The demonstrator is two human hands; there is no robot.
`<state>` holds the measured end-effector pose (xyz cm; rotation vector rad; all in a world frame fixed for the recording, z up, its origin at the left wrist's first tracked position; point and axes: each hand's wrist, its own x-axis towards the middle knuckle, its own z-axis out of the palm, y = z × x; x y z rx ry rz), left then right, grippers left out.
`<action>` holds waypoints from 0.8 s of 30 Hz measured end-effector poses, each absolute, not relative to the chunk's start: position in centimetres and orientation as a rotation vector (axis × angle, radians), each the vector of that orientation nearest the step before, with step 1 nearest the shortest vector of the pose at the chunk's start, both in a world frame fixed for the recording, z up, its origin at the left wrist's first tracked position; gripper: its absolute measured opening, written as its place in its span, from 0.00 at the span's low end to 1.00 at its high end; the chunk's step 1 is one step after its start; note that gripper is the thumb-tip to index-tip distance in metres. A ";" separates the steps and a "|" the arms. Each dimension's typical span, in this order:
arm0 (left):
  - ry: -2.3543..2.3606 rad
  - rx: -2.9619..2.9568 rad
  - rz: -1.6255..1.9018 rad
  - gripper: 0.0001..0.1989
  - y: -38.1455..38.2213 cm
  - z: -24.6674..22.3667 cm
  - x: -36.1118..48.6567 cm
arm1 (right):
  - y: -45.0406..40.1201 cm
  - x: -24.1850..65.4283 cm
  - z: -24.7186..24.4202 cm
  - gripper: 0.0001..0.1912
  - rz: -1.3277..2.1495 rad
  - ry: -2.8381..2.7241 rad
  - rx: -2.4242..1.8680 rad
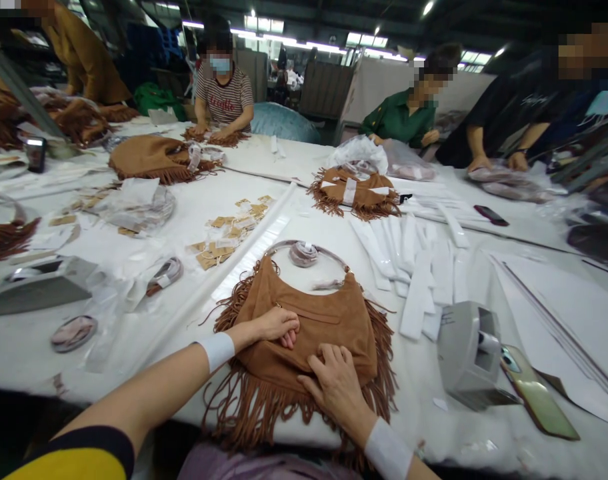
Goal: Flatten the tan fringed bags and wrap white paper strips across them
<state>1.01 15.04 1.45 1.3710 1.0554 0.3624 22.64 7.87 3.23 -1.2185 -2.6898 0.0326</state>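
A brown suede handbag (304,327) with long fringe lies flat in front of me, its handle pointing away. My left hand (278,325) rests on the front of the bag by the left end of its slit pocket, fingers curled closed; whatever they hold, if anything, is hidden. Lower on the same side, my right hand (337,380) touches the suede with its fingers apart and slightly bent. A wrapped, coiled strap (303,253) sits inside the arch of the handle (329,253). White bands circle both my wrists.
Grey tape dispensers (469,353) (39,283) stand to either side. A phone (539,393) lies at right near white strips (419,293). Brown tags (224,240) are scattered behind the bag. Another fringed bag (354,190) lies farther back. Several co-workers handle goods across the table (264,180).
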 end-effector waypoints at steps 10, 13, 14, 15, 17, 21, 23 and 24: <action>1.302 2.640 0.176 0.14 8.4 8.3 2.8 | 7.6 24.6 3.0 0.17 -0.108 -2.483 -1.077; 1.309 2.866 0.151 0.07 6.5 7.7 3.2 | 6.9 26.4 3.5 0.15 -0.221 -2.425 -1.076; 1.306 2.895 0.142 0.07 6.3 7.4 3.2 | 6.8 26.7 3.6 0.14 -0.234 -2.429 -1.082; 1.313 2.904 0.127 0.07 6.3 7.0 3.2 | 6.8 27.0 3.7 0.14 -0.227 -2.438 -1.090; 1.356 2.866 0.077 0.06 6.6 6.5 3.2 | 7.1 27.1 4.0 0.14 -0.164 -2.452 -1.119; 1.387 2.717 0.020 0.08 7.1 5.9 3.4 | 7.7 26.6 4.3 0.15 -0.008 -2.472 -1.178; 1.328 2.707 0.024 0.04 7.0 5.7 3.3 | 7.8 26.5 4.4 0.15 0.030 -2.488 -1.192; 1.303 2.713 0.025 0.05 6.8 5.6 3.2 | 7.8 26.5 4.4 0.14 0.038 -2.493 -1.198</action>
